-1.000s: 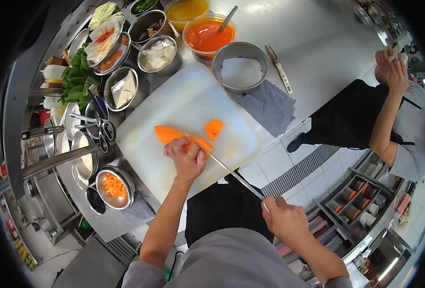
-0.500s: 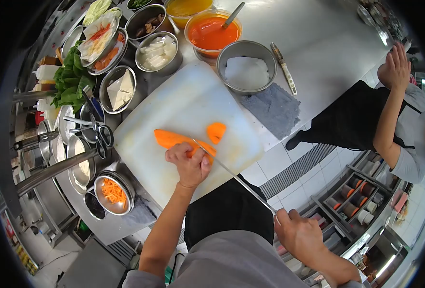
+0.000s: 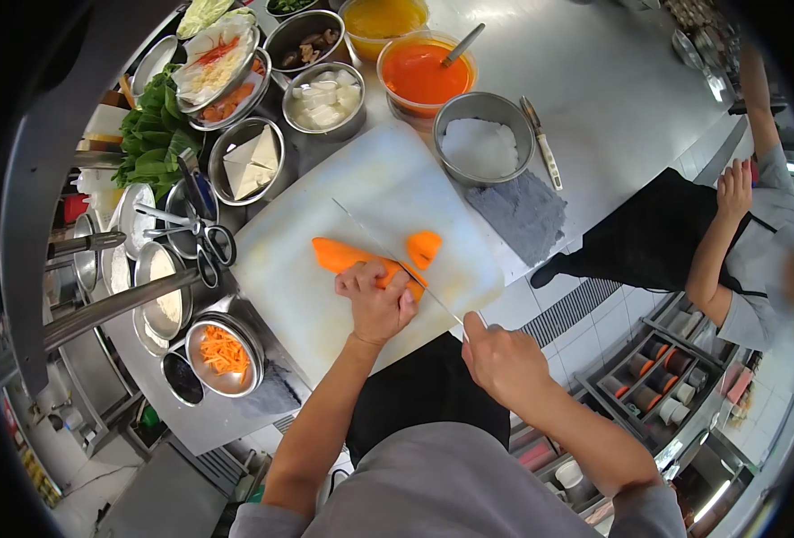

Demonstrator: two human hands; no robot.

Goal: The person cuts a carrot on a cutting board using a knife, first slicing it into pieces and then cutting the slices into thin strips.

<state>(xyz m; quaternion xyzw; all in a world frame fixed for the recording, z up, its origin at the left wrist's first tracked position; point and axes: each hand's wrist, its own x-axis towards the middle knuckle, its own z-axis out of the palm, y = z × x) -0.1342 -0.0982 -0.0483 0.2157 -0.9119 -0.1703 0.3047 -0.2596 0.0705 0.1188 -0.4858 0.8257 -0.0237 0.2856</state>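
A peeled carrot (image 3: pixel 335 254) lies on the white cutting board (image 3: pixel 325 202), and my left hand (image 3: pixel 379 300) presses its near part down with curled fingers. In my right hand (image 3: pixel 506 360) is the handle of a kitchen knife (image 3: pixel 367 223). The long thin blade crosses the carrot just right of my left fingers, and its tip reaches over the board beyond. Whether the edge is into the carrot I cannot tell. A cut carrot chunk (image 3: pixel 424 248) rests right of the blade, apart from it.
Left of the board stand bowls of tofu (image 3: pixel 252 166) and carrot strips (image 3: pixel 225 351), plus scissors (image 3: pixel 201 235). Behind are a tub of orange sauce (image 3: pixel 426 73), a metal bowl (image 3: pixel 484 134), a grey cloth (image 3: pixel 524 215) and a peeler (image 3: pixel 542 143). A co-worker (image 3: pixel 684 233) stands at right.
My right hand has pushed the knife forward and left, so its blade extends farther past the carrot. My left hand keeps its hold on the carrot. The whole view has shifted slightly.
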